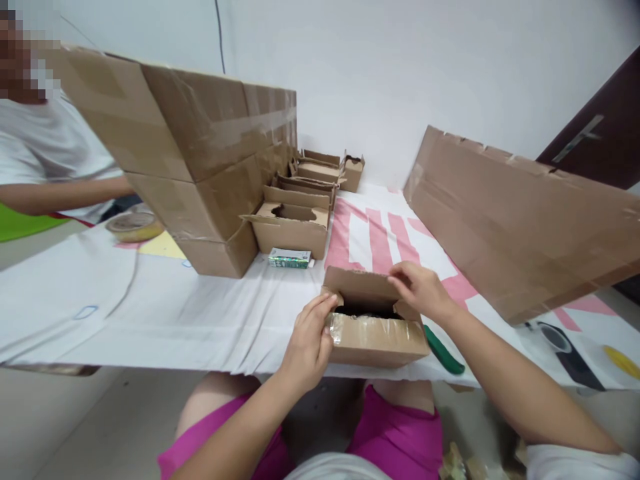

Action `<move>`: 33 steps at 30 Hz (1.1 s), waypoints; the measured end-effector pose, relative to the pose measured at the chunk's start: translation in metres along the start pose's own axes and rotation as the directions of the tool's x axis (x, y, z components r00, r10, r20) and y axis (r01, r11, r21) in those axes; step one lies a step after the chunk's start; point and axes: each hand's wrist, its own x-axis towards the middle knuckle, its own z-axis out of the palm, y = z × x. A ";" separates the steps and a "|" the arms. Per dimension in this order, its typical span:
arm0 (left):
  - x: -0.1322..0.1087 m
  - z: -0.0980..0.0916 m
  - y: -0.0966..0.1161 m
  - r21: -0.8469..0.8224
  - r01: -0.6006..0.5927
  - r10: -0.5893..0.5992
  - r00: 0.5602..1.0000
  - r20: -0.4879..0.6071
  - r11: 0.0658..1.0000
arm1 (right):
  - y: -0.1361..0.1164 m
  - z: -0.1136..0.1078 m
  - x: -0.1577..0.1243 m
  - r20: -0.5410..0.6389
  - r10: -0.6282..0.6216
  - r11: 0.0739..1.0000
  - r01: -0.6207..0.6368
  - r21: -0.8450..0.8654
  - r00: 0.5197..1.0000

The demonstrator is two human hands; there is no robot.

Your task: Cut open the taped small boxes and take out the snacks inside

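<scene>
A small cardboard box (375,341) stands at the table's front edge with its back flap raised. Through the gap in its top the inside looks dark, and its contents cannot be made out. My left hand (311,333) grips the box's left side, fingers over the top corner. At the flap's upper right corner, my right hand (420,288) is closed with the cardboard edge between thumb and fingers. Just right of the box lies a long green object (443,350), partly hidden by my right forearm. A small green-and-white carton (289,259) sits farther back on the left.
Taped cardboard boxes (200,133) form a tall stack on the left. Beside it stand several open boxes (290,233). A large cardboard panel (525,220) leans at right, near a tape roll (555,338). Another person (60,147) sits behind the stack, near a yellowish tape roll (134,227).
</scene>
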 end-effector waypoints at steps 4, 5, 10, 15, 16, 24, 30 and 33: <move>0.001 -0.005 0.005 0.069 -0.004 0.003 1.000 0.025 0.998 | 0.021 0.013 0.004 0.023 0.048 0.977 -0.042 -0.207 0.999; 0.001 -0.007 0.007 0.087 -0.018 0.016 0.999 0.028 0.996 | 0.025 0.017 0.005 0.090 0.047 0.978 -0.027 -0.209 0.995; -0.010 -0.020 0.025 0.017 -0.249 0.249 0.968 -0.020 0.968 | 0.019 0.015 0.000 0.054 -0.042 0.995 0.046 -0.085 0.998; -0.019 -0.026 0.036 -0.130 -0.286 0.298 0.951 0.085 0.949 | -0.021 0.009 -0.011 0.009 -0.263 0.954 0.258 0.150 0.965; -0.019 -0.026 0.038 -0.129 -0.278 0.295 0.947 0.131 0.952 | -0.029 0.012 -0.012 0.139 -0.292 0.951 0.271 0.150 0.946; -0.024 -0.037 0.028 -0.206 -0.216 0.252 0.954 0.165 0.954 | -0.035 0.049 -0.016 0.687 0.000 0.980 0.136 -0.144 0.726; -0.026 -0.039 -0.015 -0.238 0.087 0.018 0.913 0.407 0.967 | -0.030 0.051 -0.015 0.710 -0.086 0.979 0.192 -0.070 0.699; -0.033 -0.022 -0.030 -0.214 0.145 -0.044 0.908 0.416 0.966 | -0.032 0.053 -0.014 0.680 -0.122 0.972 0.227 -0.067 0.723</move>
